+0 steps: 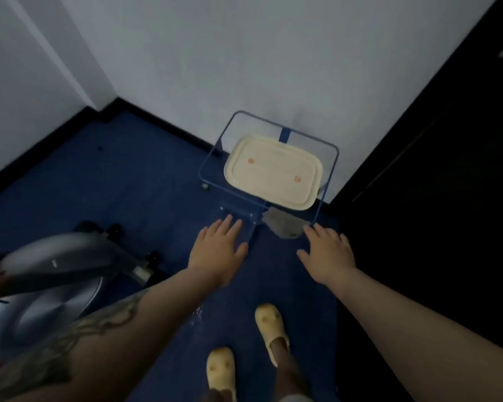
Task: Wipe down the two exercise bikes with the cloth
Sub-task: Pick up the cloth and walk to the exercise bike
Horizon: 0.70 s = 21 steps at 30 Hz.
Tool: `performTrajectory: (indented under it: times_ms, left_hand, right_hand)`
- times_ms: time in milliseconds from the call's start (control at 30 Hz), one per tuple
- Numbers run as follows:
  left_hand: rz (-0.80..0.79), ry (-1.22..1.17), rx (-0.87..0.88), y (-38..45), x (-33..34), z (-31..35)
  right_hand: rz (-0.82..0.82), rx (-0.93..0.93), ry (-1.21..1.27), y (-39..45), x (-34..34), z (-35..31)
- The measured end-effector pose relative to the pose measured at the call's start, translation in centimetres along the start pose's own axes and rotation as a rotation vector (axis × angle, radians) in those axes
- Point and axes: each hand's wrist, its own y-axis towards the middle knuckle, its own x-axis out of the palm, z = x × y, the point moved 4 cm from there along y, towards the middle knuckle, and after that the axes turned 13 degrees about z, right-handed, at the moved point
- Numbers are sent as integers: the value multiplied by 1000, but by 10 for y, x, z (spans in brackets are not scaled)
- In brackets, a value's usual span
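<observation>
both hands out flat, fingers spread, holding nothing: left hand (218,250), right hand (327,250). grey cloth (282,226) hangs on blue cart (333,158) rim, just past right fingertips. grab it w/ right, then turn to bike (50,282) at left.

Glossy silver plastic bike casing (50,303), matt grey cloth (283,226), blue carpet (128,181)

I see dark blue carpet (122,181) carrying a wheeled blue wire cart (328,158) by the wall, a silver exercise bike (50,288) at left, and my yellow slippers (270,323).
</observation>
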Motion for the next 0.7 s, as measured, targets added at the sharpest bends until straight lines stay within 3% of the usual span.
performTrajectory:
  times_ms: [367,700]
  left_hand:
    - [88,-55,-133,82,66,7]
    - [47,-129,-299,76,83,-3]
  right_hand:
    - [48,-93,39,129,59,20]
    - [211,-109,81,143,66,28]
